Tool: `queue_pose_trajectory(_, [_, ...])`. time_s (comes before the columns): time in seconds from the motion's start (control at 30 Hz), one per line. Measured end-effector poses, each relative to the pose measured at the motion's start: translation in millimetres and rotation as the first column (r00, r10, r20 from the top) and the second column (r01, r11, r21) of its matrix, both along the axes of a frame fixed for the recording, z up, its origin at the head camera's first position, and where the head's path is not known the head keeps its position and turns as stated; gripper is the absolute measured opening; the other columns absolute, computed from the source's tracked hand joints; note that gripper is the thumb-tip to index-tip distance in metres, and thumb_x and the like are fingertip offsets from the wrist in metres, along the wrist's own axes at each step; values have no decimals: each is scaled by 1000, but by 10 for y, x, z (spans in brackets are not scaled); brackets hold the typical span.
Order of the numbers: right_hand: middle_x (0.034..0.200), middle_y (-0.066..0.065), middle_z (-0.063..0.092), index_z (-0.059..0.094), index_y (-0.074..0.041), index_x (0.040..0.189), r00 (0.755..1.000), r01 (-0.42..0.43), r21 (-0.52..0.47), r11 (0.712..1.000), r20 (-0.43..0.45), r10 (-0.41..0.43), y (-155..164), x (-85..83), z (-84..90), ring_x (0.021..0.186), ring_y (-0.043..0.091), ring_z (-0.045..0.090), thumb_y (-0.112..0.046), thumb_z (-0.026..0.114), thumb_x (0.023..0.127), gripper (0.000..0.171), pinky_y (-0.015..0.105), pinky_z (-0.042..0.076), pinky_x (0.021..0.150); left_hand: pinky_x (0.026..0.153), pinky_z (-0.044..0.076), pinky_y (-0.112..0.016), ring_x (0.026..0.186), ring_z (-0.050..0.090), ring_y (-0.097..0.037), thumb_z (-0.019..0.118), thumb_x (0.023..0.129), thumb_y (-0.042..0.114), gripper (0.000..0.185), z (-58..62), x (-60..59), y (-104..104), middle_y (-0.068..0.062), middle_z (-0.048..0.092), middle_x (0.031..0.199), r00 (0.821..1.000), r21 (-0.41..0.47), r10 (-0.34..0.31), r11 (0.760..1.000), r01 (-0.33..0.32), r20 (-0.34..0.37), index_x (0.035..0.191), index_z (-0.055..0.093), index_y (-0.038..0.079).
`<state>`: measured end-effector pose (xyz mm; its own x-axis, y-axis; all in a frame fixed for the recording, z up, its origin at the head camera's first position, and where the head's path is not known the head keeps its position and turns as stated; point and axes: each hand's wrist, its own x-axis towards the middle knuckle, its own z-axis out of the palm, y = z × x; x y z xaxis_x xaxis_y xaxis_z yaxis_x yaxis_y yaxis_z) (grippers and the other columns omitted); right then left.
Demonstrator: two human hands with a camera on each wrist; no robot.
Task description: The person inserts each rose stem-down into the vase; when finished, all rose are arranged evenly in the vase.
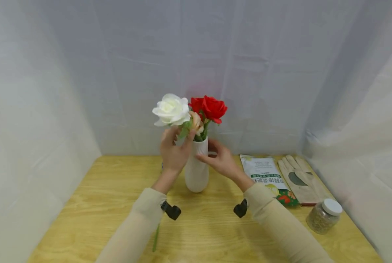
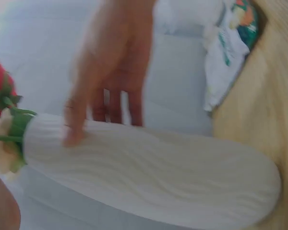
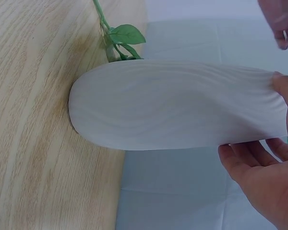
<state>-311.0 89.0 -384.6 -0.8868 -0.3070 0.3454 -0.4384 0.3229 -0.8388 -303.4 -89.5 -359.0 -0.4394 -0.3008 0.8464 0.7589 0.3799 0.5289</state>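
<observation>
I see the white vase (image 1: 196, 168) upright, mouth up, holding red rose (image 1: 213, 108); left hand (image 1: 173, 151) pinches white rose (image 1: 171, 110) above it, right hand (image 1: 220, 159) spread, fingertips touching its neck.

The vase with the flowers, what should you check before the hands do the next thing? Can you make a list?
1. White vase stands upright on the table: ok.
2. Right hand steadies the vase neck with its fingers: ok.
3. Left hand grips the white rose below the bloom: ok.
4. White rose stem fully inside the vase: cannot tell.
5. Red rose sits in the vase: ok.
6. Jar and gloves lie away from the vase: ok.
</observation>
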Motion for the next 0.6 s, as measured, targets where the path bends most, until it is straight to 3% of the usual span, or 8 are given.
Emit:
queue_pose_trajectory(0.1, [137,17,67,54,-7,149,1000,-3,-5,1000,5,3,-3,-4,-1,127,33,66,-22,81,95,62,52,57,105,62,37,-24,75,50,-20,87,86,12,24,98,14,-2,-19,61,90,999,87,-16,996,19,-34,106,74,5])
queue_pose_trajectory(0.23, [137,17,67,54,-6,149,1000,7,-4,1000,13,-7,-8,-1,5,126,33,66,-22,82,94,63,51,58,105,70,43,-18,88,55,-14,82,90,8,18,213,37,-3,-21,61,97,995,148,-66,986,76,-70,107,77,2])
queue_pose_trajectory(0.3, [137,17,67,54,-6,149,1000,13,-2,1000,17,-13,-10,7,13,126,33,65,-23,82,94,64,48,59,104,75,47,-21,90,59,-21,80,90,4,15,234,47,-6,-23,62,98,995,126,-63,989,72,-74,103,77,-2])
queue_pose_trajectory(0.43, [137,18,67,53,-6,149,1000,18,-8,1000,25,-18,-15,13,15,128,36,65,-22,81,95,63,46,59,104,76,48,-34,86,61,-35,80,84,1,13,169,66,-2,-21,67,92,1000,12,7,1000,-7,-23,95,78,-4])
queue_pose_trajectory(0.6, [138,17,66,53,-6,149,999,18,-8,1000,31,-17,-21,1,4,129,35,64,-23,80,95,63,46,59,105,77,48,-49,88,60,-41,81,78,2,14,99,43,5,-19,73,91,999,-48,34,998,-32,37,91,79,-4])
